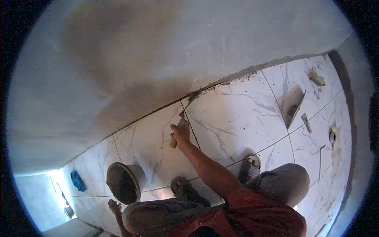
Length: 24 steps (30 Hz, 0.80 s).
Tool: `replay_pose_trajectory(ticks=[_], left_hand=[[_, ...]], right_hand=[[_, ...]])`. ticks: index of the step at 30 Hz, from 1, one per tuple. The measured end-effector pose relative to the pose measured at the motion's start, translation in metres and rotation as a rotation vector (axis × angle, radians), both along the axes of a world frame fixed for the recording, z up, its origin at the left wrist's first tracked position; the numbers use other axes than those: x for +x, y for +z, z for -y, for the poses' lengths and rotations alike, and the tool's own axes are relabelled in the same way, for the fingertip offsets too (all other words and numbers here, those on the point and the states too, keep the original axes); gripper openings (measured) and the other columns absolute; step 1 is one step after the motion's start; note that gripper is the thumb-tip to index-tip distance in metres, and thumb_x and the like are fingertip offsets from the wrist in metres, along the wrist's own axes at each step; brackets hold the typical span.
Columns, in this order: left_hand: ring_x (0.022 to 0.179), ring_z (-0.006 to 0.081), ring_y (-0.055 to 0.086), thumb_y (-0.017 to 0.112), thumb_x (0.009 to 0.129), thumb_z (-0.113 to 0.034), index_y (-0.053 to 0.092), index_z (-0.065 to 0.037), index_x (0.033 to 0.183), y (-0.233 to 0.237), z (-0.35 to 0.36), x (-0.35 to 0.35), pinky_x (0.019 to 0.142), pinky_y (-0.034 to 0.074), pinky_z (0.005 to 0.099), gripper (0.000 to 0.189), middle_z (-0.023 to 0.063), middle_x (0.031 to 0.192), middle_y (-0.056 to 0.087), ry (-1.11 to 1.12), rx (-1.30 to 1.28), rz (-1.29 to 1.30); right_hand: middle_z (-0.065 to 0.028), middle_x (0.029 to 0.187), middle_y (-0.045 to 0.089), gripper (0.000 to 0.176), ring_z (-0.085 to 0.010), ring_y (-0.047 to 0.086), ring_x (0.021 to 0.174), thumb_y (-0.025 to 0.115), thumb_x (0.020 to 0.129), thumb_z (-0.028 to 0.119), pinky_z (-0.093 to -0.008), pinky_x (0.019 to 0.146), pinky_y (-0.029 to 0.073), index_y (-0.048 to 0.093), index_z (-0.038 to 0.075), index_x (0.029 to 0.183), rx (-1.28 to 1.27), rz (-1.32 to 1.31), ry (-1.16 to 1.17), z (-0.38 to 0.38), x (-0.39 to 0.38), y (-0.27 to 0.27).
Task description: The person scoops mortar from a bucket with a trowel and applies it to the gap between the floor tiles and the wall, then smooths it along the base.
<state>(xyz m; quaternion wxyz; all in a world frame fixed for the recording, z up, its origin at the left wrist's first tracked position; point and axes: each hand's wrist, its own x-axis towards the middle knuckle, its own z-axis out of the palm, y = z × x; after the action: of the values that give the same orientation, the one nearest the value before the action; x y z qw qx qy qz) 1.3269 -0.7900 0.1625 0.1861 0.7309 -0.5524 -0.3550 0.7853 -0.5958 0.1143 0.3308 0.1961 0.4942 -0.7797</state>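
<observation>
Marble-look floor tiles [233, 114], white with thin grey veins and a dull sheen, meet a rough grey plaster wall [158, 51] where we crouch. Our right hand [181, 134] is closed around a small trowel [182, 117]. Its pale wooden handle sticks out below the fist, and its narrow, mortar-smeared blade points up along the dark joint [188, 118] between two tiles, touching it or nearly so. Mortar crumbs darken that joint just beyond the trowel, up where the floor reaches the wall.

Below the trowel, close to us, two sandalled feet [248, 166] stand on the tiles, with grey trouser knees and a red shirt under them. Down and to the left of the trowel a dark round bucket [122, 181] lies tipped, its mouth facing us. Our left hand [114, 207] rests on the floor just below the bucket, fingers out and holding nothing we can see. Farther left of the trowel a crumpled blue cloth [77, 181] lies near a bright patch of light.

Well to the right of the trowel a flat rectangular float [295, 108] sits in a grey smear, with a smaller tool [306, 123] beside it. A lump of mortar [318, 80] and a round floor drain [333, 136] lie beyond them.
</observation>
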Motion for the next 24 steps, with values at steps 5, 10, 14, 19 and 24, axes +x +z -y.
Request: replay_pose_trajectory(ticks=[5,10,14,19,24], left_hand=[[0.087,0.0166,0.053,0.046,0.091,-0.037,0.045,-0.01,0.128,0.171,-0.019,-0.162,0.074,0.043,0.0288,0.045,0.0054,0.102,0.051,-0.288,-0.199,-0.264],[0.087,0.0189,0.056,0.045,0.089,-0.048,0.045,0.005,0.121,0.283,-0.122,-0.387,0.083,0.043,0.0325,0.062,0.0115,0.091,0.058,-0.967,-0.481,-0.193],[0.091,0.0262,0.059,0.051,0.084,-0.028,0.062,-0.006,0.101,0.277,-0.203,-0.47,0.083,0.047,0.0346,0.03,0.0091,0.098,0.064,-1.44,-0.172,0.526],[0.094,0.0252,0.058,0.059,0.081,-0.024,0.058,-0.011,0.111,0.23,-0.217,-0.46,0.079,0.048,0.0376,0.032,0.0061,0.11,0.059,-2.065,-0.276,0.024],[0.096,0.0223,0.058,0.058,0.083,-0.026,0.057,-0.013,0.113,0.237,-0.211,-0.456,0.082,0.047,0.0364,0.032,0.0042,0.12,0.055,-2.328,-0.21,-0.039]], right_hand=[[-0.0118,0.093,0.043,0.048,-0.02,0.053,0.07,0.064,0.074,0.002,-0.0333,0.051,0.048,0.03,0.005,0.107,-0.125,0.005,-0.062,0.025,-0.027,0.037],[-0.0074,0.08,0.046,0.046,-0.0181,0.051,0.058,0.063,0.073,0.001,-0.0331,0.049,0.047,0.033,0.007,0.107,-0.345,0.09,-0.106,0.017,-0.047,0.049],[-0.0078,0.078,0.048,0.042,-0.0168,0.051,0.055,0.063,0.073,0.002,-0.0325,0.047,0.046,0.036,0.007,0.105,-0.38,0.05,-0.054,-0.01,-0.039,0.046],[-0.0086,0.078,0.049,0.04,-0.0169,0.051,0.053,0.062,0.075,0.004,-0.0323,0.046,0.045,0.037,0.007,0.107,-0.373,-0.053,0.016,-0.027,0.004,0.054],[-0.0092,0.078,0.048,0.04,-0.0174,0.052,0.053,0.061,0.078,0.007,-0.033,0.047,0.046,0.035,0.007,0.108,-0.388,-0.026,-0.052,-0.004,0.032,0.03]])
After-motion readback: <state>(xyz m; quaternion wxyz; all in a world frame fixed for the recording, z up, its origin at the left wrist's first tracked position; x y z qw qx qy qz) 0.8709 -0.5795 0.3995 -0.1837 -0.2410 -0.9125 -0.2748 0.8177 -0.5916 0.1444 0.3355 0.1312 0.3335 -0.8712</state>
